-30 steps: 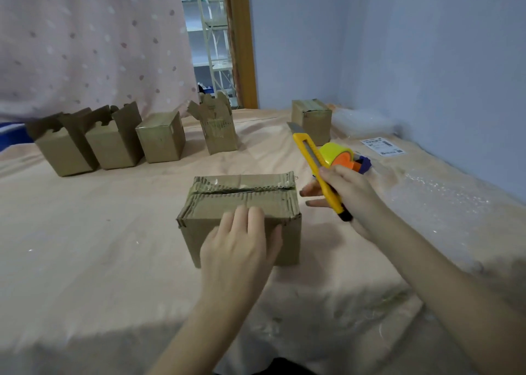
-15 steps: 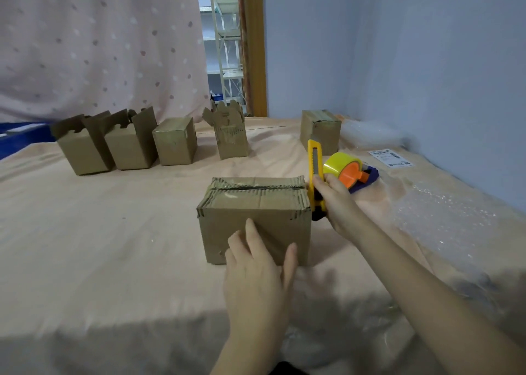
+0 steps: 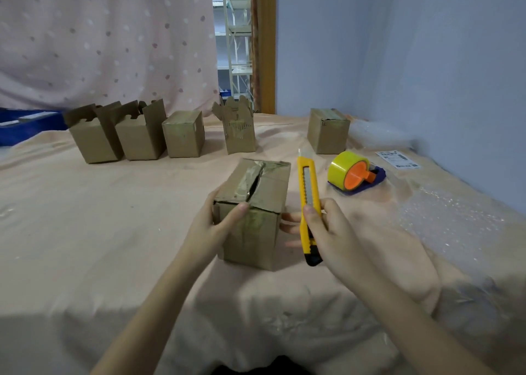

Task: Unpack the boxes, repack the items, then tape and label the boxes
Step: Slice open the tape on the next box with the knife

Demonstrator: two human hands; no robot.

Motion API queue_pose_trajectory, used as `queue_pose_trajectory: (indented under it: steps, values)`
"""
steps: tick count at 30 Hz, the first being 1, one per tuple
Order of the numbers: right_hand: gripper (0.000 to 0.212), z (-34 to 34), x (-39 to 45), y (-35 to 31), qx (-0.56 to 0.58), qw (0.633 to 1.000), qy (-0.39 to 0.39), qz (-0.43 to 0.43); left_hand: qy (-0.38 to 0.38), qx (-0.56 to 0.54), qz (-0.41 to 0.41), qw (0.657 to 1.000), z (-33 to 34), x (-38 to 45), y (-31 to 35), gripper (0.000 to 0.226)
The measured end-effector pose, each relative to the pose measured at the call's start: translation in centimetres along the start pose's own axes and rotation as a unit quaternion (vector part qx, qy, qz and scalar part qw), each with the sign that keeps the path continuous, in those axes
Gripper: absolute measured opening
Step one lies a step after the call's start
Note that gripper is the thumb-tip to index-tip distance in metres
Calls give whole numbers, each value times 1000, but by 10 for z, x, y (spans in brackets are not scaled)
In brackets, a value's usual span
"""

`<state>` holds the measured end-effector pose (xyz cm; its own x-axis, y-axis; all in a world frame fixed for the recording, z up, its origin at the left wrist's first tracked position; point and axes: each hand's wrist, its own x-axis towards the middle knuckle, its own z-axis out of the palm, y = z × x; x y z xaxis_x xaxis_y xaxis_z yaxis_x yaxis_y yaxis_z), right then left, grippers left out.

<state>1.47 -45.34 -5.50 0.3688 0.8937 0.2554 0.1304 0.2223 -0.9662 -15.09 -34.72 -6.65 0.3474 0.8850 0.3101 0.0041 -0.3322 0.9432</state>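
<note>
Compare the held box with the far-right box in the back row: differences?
The held box is gripped by the left hand and turned at an angle; the far-right box stands untouched. The held box's top seam gapes along its tape; the far-right box's flaps lie closed. Both are plain brown cardboard.

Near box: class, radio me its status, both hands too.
Left hand grips the near box. Right hand holds the yellow knife. Top seam split. Nothing in the way.
</note>
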Motion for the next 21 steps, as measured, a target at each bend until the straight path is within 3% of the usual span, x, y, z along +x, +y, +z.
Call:
queue_pose_trajectory:
  steps: [3,6,8,15,21]
  values:
    - [9,0,21,3,8,999,39,4,18,44,-13,999,-6,0,5,73]
    - [15,-10,66,7,20,994,103,14,155,138,-22,978,8,-23,11,83]
    - [17,-12,94,10,14,992,124,31,205,182,-33,961,28,-50,13,90]
    - [26,7,141,19,-10,995,60,79,172,221,-35,959,78,-65,3,109]
    - [27,-6,117,11,-48,994,98,33,161,177,-12,971,55,-43,-8,118]
